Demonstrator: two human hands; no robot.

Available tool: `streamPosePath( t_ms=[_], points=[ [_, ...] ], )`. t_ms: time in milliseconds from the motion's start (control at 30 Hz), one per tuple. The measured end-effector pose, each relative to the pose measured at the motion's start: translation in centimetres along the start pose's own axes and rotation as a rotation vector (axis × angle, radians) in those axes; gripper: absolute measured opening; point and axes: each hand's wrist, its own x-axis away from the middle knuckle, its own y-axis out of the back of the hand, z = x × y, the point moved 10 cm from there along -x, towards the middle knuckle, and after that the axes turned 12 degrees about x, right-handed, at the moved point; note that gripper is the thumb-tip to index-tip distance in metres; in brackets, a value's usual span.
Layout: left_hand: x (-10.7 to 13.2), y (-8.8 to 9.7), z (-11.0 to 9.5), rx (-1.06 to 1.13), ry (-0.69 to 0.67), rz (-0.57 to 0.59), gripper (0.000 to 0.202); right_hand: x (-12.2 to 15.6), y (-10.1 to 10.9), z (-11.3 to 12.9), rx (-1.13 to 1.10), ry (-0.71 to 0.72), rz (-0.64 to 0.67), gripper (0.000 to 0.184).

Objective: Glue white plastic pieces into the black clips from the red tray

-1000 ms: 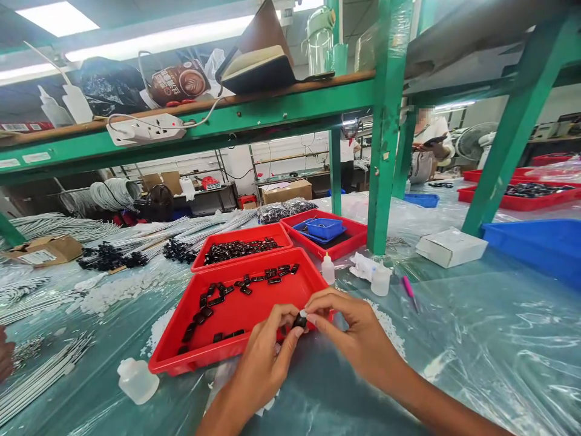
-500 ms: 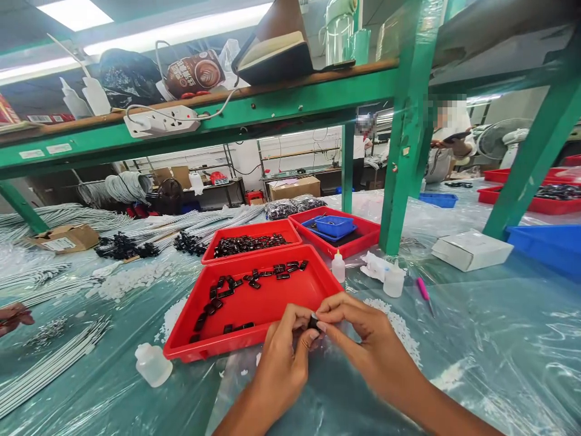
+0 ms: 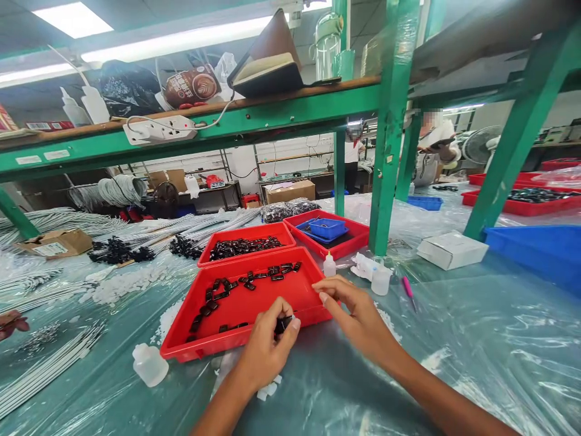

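Note:
My left hand (image 3: 269,346) pinches a small black part (image 3: 282,324) with a bit of white on it, just over the front rim of the near red tray (image 3: 247,336). My right hand (image 3: 354,315) hovers by the tray's right front corner, fingers loosely curled and apart, holding nothing that I can see. Several small black parts (image 3: 247,280) lie in a curved row inside that tray. A heap of tiny white pieces (image 3: 385,320) spreads on the plastic-covered table under and beside my right hand.
A second red tray of black parts (image 3: 242,245) and a third with a blue bin (image 3: 325,228) sit behind. Small squeeze bottles (image 3: 148,364) (image 3: 329,265) (image 3: 380,280), a pink tool (image 3: 408,290), a white box (image 3: 451,249), green shelf posts (image 3: 385,151), wire bundles (image 3: 49,363) and another person's hand (image 3: 11,322) surround them.
My hands were joined on the black part; now the right hand has let go and moved slightly away, while the left hand keeps the part over the tray's front rim.

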Motion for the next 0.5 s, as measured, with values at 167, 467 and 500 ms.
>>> streamPosePath(
  t_ms=[167, 467, 500],
  points=[
    [-0.1, -0.2, 0.0, 0.031, -0.015, 0.026, 0.021, -1.2, 1.3, -2.1, 0.154, -0.043, 0.001, 0.031],
    [0.0, 1.1, 0.3, 0.033, -0.039, -0.029, 0.019, 0.7, 0.9, -9.6, 0.504, -0.062, 0.718, 0.031],
    [0.0, 1.0, 0.2, 0.029, -0.038, -0.024, 0.020, 1.3, 0.5, -10.1, 0.523, -0.065, 0.755, 0.031]
  ],
)
